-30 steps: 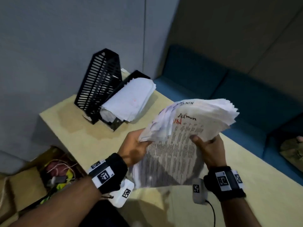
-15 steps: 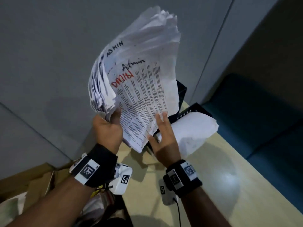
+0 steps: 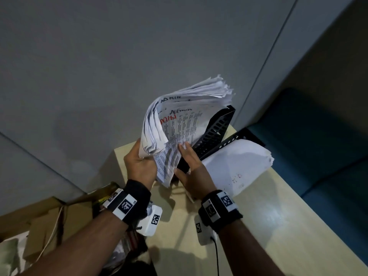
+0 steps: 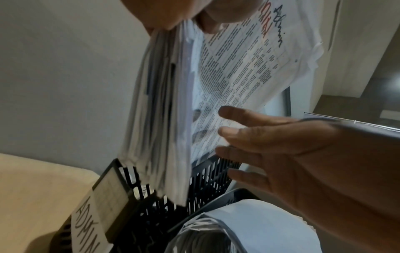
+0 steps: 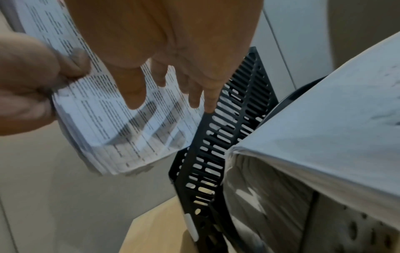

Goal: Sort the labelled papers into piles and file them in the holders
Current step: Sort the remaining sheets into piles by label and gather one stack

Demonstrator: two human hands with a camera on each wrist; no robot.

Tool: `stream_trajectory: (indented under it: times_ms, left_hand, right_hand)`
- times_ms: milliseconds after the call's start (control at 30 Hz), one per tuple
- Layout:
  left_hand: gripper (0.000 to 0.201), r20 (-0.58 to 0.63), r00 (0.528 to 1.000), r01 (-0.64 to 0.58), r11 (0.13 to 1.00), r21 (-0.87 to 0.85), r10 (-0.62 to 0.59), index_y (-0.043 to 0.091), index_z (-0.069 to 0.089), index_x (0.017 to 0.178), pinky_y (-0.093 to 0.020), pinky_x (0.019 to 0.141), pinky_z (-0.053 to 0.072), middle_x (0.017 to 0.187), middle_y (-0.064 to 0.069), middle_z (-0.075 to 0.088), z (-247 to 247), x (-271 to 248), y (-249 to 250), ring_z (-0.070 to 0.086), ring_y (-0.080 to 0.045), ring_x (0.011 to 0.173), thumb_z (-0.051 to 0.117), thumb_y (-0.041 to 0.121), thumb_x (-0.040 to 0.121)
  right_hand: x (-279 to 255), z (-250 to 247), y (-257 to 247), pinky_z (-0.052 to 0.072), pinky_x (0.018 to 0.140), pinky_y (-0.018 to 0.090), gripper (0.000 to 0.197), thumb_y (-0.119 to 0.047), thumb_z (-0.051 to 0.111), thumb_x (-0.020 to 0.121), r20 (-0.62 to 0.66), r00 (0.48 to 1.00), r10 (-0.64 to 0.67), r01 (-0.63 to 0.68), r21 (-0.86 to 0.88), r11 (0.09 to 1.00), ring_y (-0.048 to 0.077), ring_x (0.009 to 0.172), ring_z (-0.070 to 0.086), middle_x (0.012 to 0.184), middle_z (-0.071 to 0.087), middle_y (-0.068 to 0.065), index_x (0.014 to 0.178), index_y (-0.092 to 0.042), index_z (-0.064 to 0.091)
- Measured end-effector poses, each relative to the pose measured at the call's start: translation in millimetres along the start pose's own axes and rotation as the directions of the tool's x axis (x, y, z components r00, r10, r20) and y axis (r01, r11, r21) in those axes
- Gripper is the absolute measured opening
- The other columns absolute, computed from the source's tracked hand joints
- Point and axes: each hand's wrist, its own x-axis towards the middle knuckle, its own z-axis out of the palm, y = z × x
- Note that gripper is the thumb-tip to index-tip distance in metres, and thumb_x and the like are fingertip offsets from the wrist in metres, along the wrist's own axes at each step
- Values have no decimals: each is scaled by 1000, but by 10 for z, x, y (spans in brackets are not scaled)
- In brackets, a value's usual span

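Note:
A thick stack of printed papers (image 3: 185, 120), marked "Admin" in black and red, is held upright over the table. My left hand (image 3: 145, 156) grips its lower left corner. My right hand (image 3: 185, 156) lies with straight fingers against the front sheet. Just right of the stack stands an empty black slotted holder (image 3: 215, 132). In the left wrist view the stack's (image 4: 160, 119) lower edge hangs just above this holder (image 4: 155, 214), which carries an "ADMIN" label (image 4: 86, 219). A second holder (image 3: 239, 135) beside it holds a bent white pile (image 3: 235, 166). The right wrist view shows the stack (image 5: 129, 128) left of the holder (image 5: 227, 137).
The holders sit at the far corner of a pale wooden table (image 3: 258, 226), close to a grey wall (image 3: 99, 76). A blue sofa (image 3: 318, 146) runs along the right. A cardboard box (image 3: 59, 216) with cables lies below the table's left edge.
The stack went from flat over the table to upright and has now dropped lower, close to the empty holder. My right hand let go and now rests flat on the front sheet.

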Motion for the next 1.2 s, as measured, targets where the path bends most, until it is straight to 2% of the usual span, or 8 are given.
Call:
stream_trajectory:
  times_ms: [133,167,300,533,700,900,1067,1200]
  left_hand:
    - [38,7,999,-41,999,-30,41,11,65,108,-2,71,41,89,3,66,241,125,-30,60,14,77,54,-16,84]
    - [39,33,998,-54,998,-43,56,15,65,107,2,70,39,89,11,64,302,169,-29,57,17,75,54,-15,85]
    - [37,116,993,-29,1000,-6,30,13,67,109,1,69,43,96,4,66,520,337,-104,59,-2,87,51,-10,86]
    - [45,181,983,-38,999,-5,39,8,67,112,-2,67,42,97,1,67,745,476,-404,59,-8,86,46,-17,82]
    - [44,247,969,6,998,-59,8,12,68,112,-4,66,44,94,6,68,767,454,-492,59,15,73,57,-15,79]
    - [30,305,951,55,998,-5,-51,11,68,114,-8,74,47,104,3,69,825,433,-808,63,-4,90,64,-1,86]
    - [35,391,915,101,995,22,-102,3,60,123,-11,92,44,115,-4,64,814,309,-997,59,13,91,55,-6,90]
    - [38,552,824,210,974,-88,-128,26,58,123,-24,95,44,123,4,62,771,268,-898,60,-8,107,66,15,88]
  right_hand:
    - [-21,-152,60,23,115,25,69,-20,63,89,16,998,58,-55,-145,988,12,144,19,159,14,-7,148,-29,27]
    - [-25,-173,82,21,116,27,69,-22,62,89,17,997,72,-67,-196,978,15,145,19,159,15,-5,148,-28,27]
    - [-24,-162,197,17,119,38,69,-26,58,90,31,992,125,-106,-357,928,23,147,11,160,10,2,149,-28,23]
    - [-26,-71,365,10,120,42,64,-29,47,95,23,973,230,-201,-407,891,20,148,0,161,-2,-2,150,-32,15]
    - [-23,-101,395,15,118,38,61,-36,43,97,56,962,268,-224,-403,887,23,145,16,161,-1,-1,150,-33,13]
    - [-19,-115,432,14,117,33,67,-36,46,96,68,953,295,-240,-422,874,21,144,16,160,-7,-2,151,-32,8]
    - [8,-102,452,15,117,33,70,-31,49,95,66,953,294,-241,-420,875,21,143,20,160,-6,-3,151,-30,7]
    - [-11,-147,415,11,117,32,70,-29,49,96,89,947,308,-244,-422,873,21,144,16,161,-4,-3,151,-30,6]
